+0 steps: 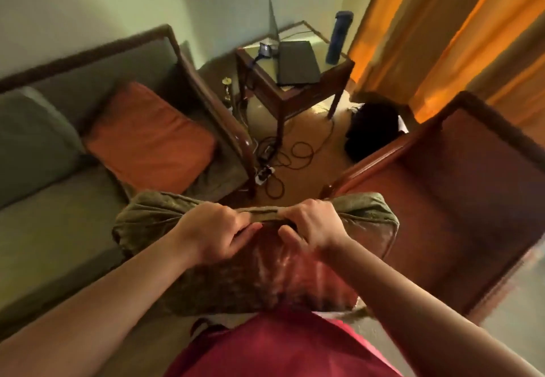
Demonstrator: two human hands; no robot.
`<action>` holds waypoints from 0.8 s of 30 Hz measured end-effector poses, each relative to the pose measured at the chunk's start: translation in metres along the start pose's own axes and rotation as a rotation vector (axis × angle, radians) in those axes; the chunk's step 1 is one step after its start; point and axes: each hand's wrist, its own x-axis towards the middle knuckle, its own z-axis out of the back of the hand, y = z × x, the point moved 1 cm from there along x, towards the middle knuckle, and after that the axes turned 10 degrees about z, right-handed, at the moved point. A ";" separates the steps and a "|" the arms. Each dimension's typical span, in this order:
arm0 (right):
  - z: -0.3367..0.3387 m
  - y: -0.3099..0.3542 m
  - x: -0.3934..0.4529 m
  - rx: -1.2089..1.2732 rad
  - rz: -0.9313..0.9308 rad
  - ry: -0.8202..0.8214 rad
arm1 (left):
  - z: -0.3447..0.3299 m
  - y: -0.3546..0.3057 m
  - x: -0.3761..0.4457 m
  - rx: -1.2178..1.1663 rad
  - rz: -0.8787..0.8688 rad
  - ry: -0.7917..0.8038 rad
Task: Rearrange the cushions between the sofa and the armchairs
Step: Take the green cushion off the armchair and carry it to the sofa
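The left hand [216,230] and right hand [313,223] both grip the top edge of an olive cushion [165,223] held between the sofa [53,199] at 9 o'clock and the armchair [460,176] at 3 o'clock.

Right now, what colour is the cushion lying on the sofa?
Orange cushion, plain, on the green sofa; head view.

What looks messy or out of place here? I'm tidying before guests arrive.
The tangle of cables sprawls over the floor between the sofa and the side table. The orange cushion slumps askew in the sofa's corner. Both hands grip a green cushion, bunching its edge.
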 end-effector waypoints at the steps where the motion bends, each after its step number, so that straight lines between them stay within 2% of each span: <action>1: -0.012 0.023 0.027 0.018 0.050 0.014 | 0.009 0.025 -0.028 -0.013 0.055 -0.012; 8: -0.101 0.176 0.200 0.038 0.342 0.033 | 0.067 0.178 -0.200 0.086 0.344 -0.097; 13: -0.143 0.260 0.313 0.052 0.471 0.034 | 0.114 0.278 -0.272 0.136 0.496 -0.133; 20: -0.201 0.312 0.463 0.105 0.549 0.074 | 0.135 0.428 -0.311 0.088 0.656 -0.074; 24: -0.246 0.317 0.547 0.130 0.594 0.168 | 0.127 0.512 -0.317 0.048 0.688 -0.048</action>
